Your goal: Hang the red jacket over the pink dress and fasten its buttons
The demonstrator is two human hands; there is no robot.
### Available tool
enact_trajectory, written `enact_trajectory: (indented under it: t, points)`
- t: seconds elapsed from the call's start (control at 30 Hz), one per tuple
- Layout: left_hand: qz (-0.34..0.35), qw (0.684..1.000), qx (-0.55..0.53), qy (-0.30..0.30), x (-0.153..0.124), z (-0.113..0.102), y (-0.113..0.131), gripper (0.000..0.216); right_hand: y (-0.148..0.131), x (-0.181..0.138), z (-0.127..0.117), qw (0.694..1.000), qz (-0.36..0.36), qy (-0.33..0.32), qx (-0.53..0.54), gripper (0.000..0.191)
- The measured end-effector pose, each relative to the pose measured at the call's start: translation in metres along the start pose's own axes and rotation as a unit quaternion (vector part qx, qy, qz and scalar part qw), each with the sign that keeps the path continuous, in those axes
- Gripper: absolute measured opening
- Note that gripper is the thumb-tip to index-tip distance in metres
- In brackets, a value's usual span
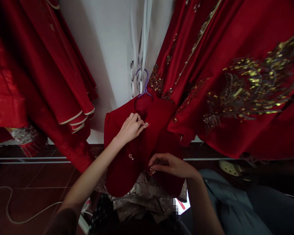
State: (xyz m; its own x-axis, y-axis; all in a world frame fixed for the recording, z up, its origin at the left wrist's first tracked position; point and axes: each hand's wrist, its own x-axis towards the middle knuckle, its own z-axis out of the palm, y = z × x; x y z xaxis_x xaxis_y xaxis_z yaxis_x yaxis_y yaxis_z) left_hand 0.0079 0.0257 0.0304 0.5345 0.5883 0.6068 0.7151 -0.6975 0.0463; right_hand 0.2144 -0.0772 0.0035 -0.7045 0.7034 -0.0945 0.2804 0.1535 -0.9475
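1. Forearms, bare, enter from the bottom edge; grey-blue cloth (pixel 225 202) lies under the right one.
2. Right hand (pixel 172 165): low on the red velvet jacket (pixel 122 176), fingers curled closed on its front edge, touching the lowest jewelled button (pixel 152 170).
3. Left hand (pixel 130 128): higher up, fingertips pinched on the upper jewelled button (pixel 146 124), which lies just to the right of the knuckles.
4. Middle jewelled button (pixel 131 157): untouched, between the two hands and nearer the left wrist.
5. Jacket: hangs on a purple hanger (pixel 144 85) against the white wall (pixel 107 49); long axis runs from the hook straight down toward the camera.
6. Gold-embroidered red gown (pixel 235 81): overlaps the jacket's right shoulder.
7. Silver crinkled fabric (pixel 147 195): below the hem.
8. White cable (pixel 9 209): on the floor, well apart.
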Motion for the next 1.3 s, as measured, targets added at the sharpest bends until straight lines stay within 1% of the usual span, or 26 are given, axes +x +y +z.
enact_trajectory:
  t: [0.1, 0.17, 0.27, 0.33, 0.4, 0.47, 0.5, 0.53, 0.57, 0.63, 0.67, 0.7, 0.73, 0.8, 0.87, 0.9, 0.97, 1.03, 1.13, 1.23, 1.3]
  points:
    - [0.034, 0.999, 0.012, 0.017, 0.003, -0.004, -0.001, 0.024, 0.000, -0.001, -0.001, 1.000, -0.001, 0.006, -0.013, 0.026]
    - [0.048, 0.998, 0.015, 0.031, 0.003, -0.003, 0.000, 0.021, 0.000, -0.001, -0.001, 0.999, -0.001, 0.033, -0.034, 0.026]
    - [0.074, 0.996, 0.046, 0.035, 0.001, 0.003, -0.002, 0.020, 0.002, 0.002, -0.002, 0.993, -0.019, 0.102, -0.051, 0.025]
    - [0.092, 0.992, 0.077, 0.037, 0.000, 0.008, -0.003, 0.020, 0.001, 0.007, -0.006, 0.984, -0.048, 0.165, -0.055, 0.025]
    - [0.100, 0.989, 0.100, 0.041, 0.001, 0.011, -0.004, 0.021, -0.006, 0.019, -0.012, 0.961, -0.095, 0.253, -0.056, 0.026]
    - [0.098, 0.988, 0.107, 0.043, 0.002, 0.011, -0.003, 0.022, -0.017, 0.036, -0.018, 0.926, -0.152, 0.343, -0.047, 0.030]
    - [0.093, 0.989, 0.107, 0.046, 0.003, 0.011, -0.002, 0.022, -0.024, 0.047, -0.020, 0.908, -0.180, 0.376, -0.038, 0.034]
    - [0.084, 0.990, 0.105, 0.049, 0.003, 0.011, 0.000, 0.022, -0.031, 0.059, -0.022, 0.899, -0.197, 0.391, -0.028, 0.039]
    - [0.072, 0.991, 0.103, 0.053, 0.003, 0.010, 0.001, 0.023, -0.037, 0.072, -0.023, 0.896, -0.202, 0.395, -0.018, 0.043]
    - [0.041, 0.992, 0.103, 0.061, 0.002, 0.010, 0.003, 0.025, -0.045, 0.096, -0.024, 0.898, -0.183, 0.400, 0.002, 0.054]
    - [0.021, 0.992, 0.107, 0.066, 0.001, 0.009, 0.003, 0.027, -0.046, 0.107, -0.024, 0.894, -0.150, 0.422, -0.002, 0.061]
    - [-0.001, 0.991, 0.111, 0.073, 0.000, 0.009, 0.002, 0.028, -0.045, 0.115, -0.023, 0.883, -0.113, 0.455, -0.023, 0.069]
    - [-0.027, 0.989, 0.116, 0.083, -0.002, 0.008, 0.000, 0.028, -0.043, 0.122, -0.023, 0.865, -0.075, 0.493, -0.056, 0.078]
    - [-0.094, 0.981, 0.125, 0.113, -0.006, 0.006, -0.004, 0.032, -0.033, 0.129, -0.023, 0.814, -0.020, 0.563, -0.142, 0.093]
    - [-0.163, 0.966, 0.130, 0.150, -0.011, 0.003, -0.010, 0.042, -0.021, 0.129, -0.026, 0.768, -0.003, 0.602, -0.217, 0.098]
    - [-0.192, 0.959, 0.130, 0.165, -0.013, 0.001, -0.012, 0.048, -0.015, 0.127, -0.029, 0.753, -0.002, 0.611, -0.245, 0.096]
    - [-0.231, 0.948, 0.121, 0.183, -0.016, -0.003, -0.018, 0.057, -0.005, 0.121, -0.039, 0.732, -0.004, 0.619, -0.286, 0.092]
    - [-0.251, 0.943, 0.106, 0.192, -0.020, -0.004, -0.024, 0.061, 0.003, 0.115, -0.053, 0.723, 0.003, 0.618, -0.308, 0.087]
    - [-0.267, 0.936, 0.092, 0.212, -0.026, -0.005, -0.038, 0.067, 0.013, 0.103, -0.077, 0.736, 0.012, 0.604, -0.307, 0.073]
    - [-0.283, 0.930, 0.057, 0.228, -0.034, -0.010, -0.059, 0.072, 0.016, 0.088, -0.100, 0.749, 0.015, 0.583, -0.314, 0.058]
    - [-0.308, 0.929, 0.012, 0.207, -0.041, -0.018, -0.075, 0.064, 0.011, 0.076, -0.116, 0.749, 0.033, 0.566, -0.342, 0.054]
